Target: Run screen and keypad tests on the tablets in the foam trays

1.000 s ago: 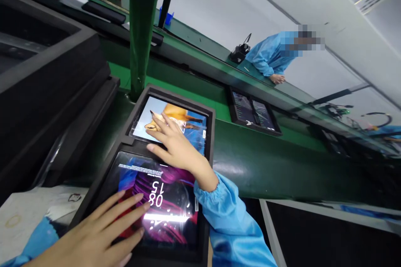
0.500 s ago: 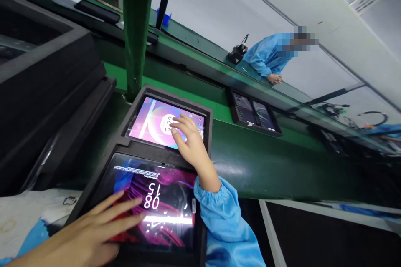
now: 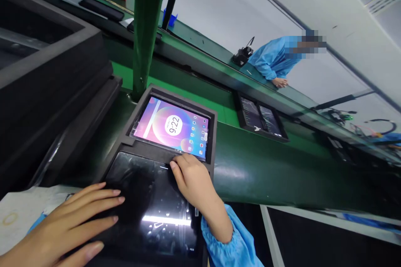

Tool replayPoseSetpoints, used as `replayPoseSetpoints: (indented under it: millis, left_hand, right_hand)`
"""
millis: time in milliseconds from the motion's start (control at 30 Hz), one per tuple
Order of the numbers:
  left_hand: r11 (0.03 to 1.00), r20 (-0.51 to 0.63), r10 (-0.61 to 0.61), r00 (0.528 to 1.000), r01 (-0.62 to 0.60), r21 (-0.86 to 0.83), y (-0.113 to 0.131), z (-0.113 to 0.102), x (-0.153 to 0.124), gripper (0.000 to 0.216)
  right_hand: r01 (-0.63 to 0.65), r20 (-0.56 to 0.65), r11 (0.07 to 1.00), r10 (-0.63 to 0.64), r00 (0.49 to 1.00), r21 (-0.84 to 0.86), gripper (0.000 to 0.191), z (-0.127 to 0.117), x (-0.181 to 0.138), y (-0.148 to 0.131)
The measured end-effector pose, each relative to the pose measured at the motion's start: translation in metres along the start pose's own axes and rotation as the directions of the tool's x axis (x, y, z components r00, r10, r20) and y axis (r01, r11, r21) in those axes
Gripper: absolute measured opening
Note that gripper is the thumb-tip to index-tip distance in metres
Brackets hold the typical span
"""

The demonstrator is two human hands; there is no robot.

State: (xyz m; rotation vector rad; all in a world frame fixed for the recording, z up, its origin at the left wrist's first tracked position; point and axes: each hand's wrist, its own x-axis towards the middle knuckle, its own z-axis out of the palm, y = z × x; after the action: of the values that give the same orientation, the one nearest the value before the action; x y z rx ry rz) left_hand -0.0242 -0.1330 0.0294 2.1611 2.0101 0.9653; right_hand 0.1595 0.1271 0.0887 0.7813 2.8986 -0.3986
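A black foam tray (image 3: 213,133) holds two tablets. The far tablet (image 3: 172,127) is lit, with a pink and purple home screen and a clock. The near tablet (image 3: 150,200) has a dark screen that reflects the ceiling light. My left hand (image 3: 65,227) lies flat with fingers stretched out on the near tablet's left edge. My right hand (image 3: 191,179), in a blue sleeve, rests with curled fingers at the near tablet's top edge, fingertips touching the strip between the two tablets. Neither hand holds anything.
The tray sits on a dark green conveyor belt (image 3: 282,171). Stacked black foam trays (image 3: 46,71) rise at the left beside a green post (image 3: 145,29). Farther along lies another tray with two tablets (image 3: 260,117). A person in a blue coat (image 3: 275,60) leans on the line.
The near tablet's screen went from a lit clock wallpaper to dark. My right hand drew back from the far tablet's screen to the near tablet's top edge. The far screen changed to a home screen.
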Motion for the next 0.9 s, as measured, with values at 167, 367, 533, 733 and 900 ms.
replayPoseSetpoints:
  millis: [167, 367, 533, 733, 900]
  left_hand:
    - [0.994, -0.006, -0.067, 0.998, 0.066, -0.083, 0.000, 0.004, -0.007, 0.066]
    - [0.960, -0.053, -0.246, 0.968, 0.236, -0.152, 0.005, 0.000, -0.025, 0.066]
    - [0.847, -0.191, -0.517, 0.835, 0.465, -0.258, 0.006, -0.005, -0.008, 0.062]
    - [0.697, 0.024, -0.596, 0.802, 0.533, -0.480, -0.007, -0.006, 0.036, 0.049]
    - [0.483, 0.100, -0.740, 0.666, 0.629, -0.609, -0.011, 0.005, 0.037, 0.041]
  right_hand:
    - [-0.067, 0.041, 0.998, 0.067, 0.997, -0.008, 0.033, -0.004, 0.012, -0.006]
    - [-0.017, 0.032, 0.994, 0.013, 0.999, 0.105, 0.047, -0.034, 0.001, -0.010]
    - [0.079, 0.005, 0.981, -0.081, 0.997, 0.177, 0.040, -0.066, -0.022, -0.027]
    - [0.046, 0.024, 0.966, -0.054, 0.998, 0.254, 0.038, -0.074, -0.038, -0.035]
    - [0.060, 0.015, 0.903, -0.073, 0.997, 0.426, 0.035, -0.074, -0.048, -0.008]
